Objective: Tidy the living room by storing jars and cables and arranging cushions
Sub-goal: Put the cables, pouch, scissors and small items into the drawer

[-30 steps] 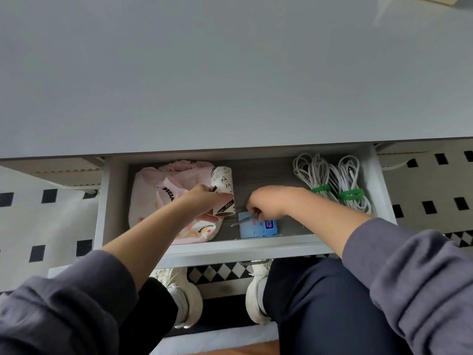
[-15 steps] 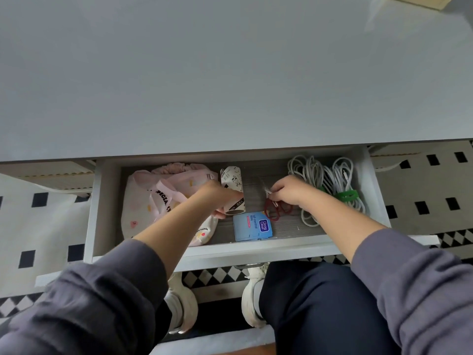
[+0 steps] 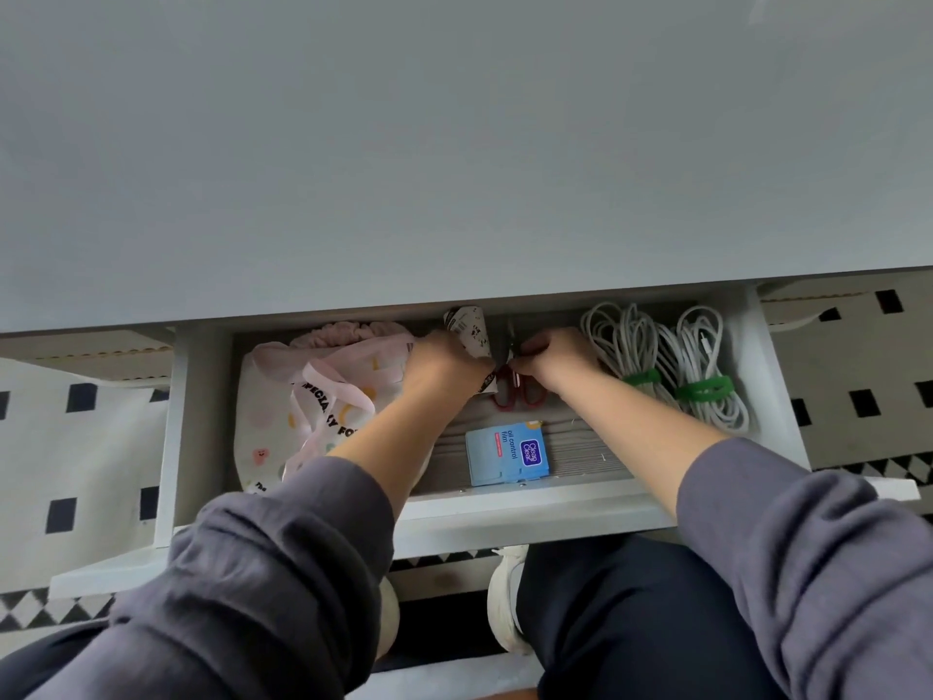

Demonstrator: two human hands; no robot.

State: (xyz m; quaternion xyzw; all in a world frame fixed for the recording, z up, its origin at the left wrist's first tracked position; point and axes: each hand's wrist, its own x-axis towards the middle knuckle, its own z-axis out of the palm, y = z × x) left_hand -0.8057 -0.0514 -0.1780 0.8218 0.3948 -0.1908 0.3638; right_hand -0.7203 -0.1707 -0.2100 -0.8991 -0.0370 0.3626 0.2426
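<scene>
The white cables [image 3: 661, 361], two coils bound with green ties [image 3: 699, 389], already lie at the right end of the open drawer [image 3: 505, 502], so that part looks done. No jars or cushions are in view, so that work cannot be judged. Just left of the coils, the right hand [image 3: 555, 353] pinches red-handled scissors [image 3: 520, 394], and the left hand [image 3: 444, 363] is curled round a patterned roll [image 3: 469, 328] at the far edge. A blue packet [image 3: 507, 454] lies near; a pink bag [image 3: 303, 396] fills the left.
</scene>
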